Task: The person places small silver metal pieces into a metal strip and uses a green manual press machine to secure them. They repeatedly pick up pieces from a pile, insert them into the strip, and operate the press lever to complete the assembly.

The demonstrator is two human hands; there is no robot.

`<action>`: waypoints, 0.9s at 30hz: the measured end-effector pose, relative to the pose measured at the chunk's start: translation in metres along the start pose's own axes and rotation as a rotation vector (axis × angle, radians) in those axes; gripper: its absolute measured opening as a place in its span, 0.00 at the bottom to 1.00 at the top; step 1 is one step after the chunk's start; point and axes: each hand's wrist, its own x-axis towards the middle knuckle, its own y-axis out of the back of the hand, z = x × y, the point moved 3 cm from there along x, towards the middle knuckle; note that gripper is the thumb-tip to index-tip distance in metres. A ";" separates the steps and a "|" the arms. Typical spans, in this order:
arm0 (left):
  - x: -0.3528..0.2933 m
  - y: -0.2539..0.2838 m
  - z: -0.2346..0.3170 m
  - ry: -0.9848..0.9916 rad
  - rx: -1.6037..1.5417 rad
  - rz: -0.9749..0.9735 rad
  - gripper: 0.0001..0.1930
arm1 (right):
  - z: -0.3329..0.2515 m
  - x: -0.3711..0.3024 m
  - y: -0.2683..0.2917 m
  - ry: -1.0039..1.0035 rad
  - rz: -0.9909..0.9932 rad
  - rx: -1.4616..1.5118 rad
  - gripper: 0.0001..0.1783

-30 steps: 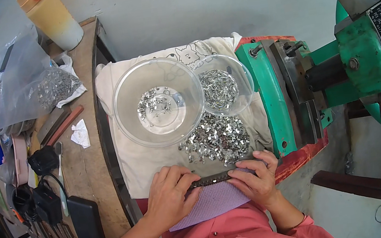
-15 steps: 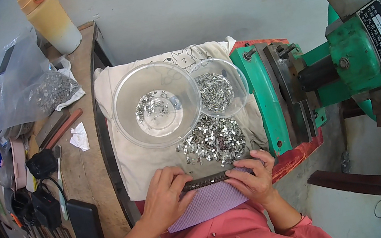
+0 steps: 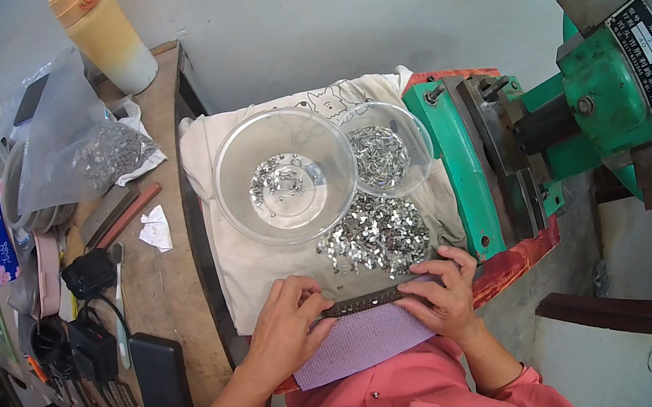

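Note:
A dark narrow bar (image 3: 364,302) with a row of small slots, some with shiny bits in them, lies across the front edge of the cloth, by a purple woven mat (image 3: 356,345). The fingers of my left hand (image 3: 290,327) close on its left end. At the other end, the thumb and fingers of my right hand (image 3: 446,297) grip it. Just beyond is a heap of small shiny metal pieces (image 3: 377,236). Behind the heap stand a large clear plastic tub (image 3: 235,204) with a few pieces inside and a smaller clear tub (image 3: 425,157) holding slender metal parts.
A green press machine (image 3: 611,106) rises at the right over a red-edged stand (image 3: 513,268). On the left, a wooden table (image 3: 176,302) carries a yellow bottle (image 3: 109,46), a plastic bag of metal bits (image 3: 112,155), black adapters (image 3: 95,347) and a black power bank (image 3: 162,380).
The whole scene has shifted slightly to the right in view. Both hands keep their hold on the bar, and my right fingers have moved a little along its end.

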 end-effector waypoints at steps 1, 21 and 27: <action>0.000 0.000 0.000 -0.003 -0.002 0.002 0.14 | 0.000 0.000 0.000 -0.006 0.001 0.001 0.15; -0.001 -0.002 -0.006 -0.024 -0.027 0.004 0.13 | 0.000 -0.001 -0.001 -0.033 -0.011 -0.039 0.16; -0.001 -0.001 -0.005 -0.012 -0.047 0.010 0.14 | -0.001 0.002 0.001 -0.063 -0.003 -0.025 0.16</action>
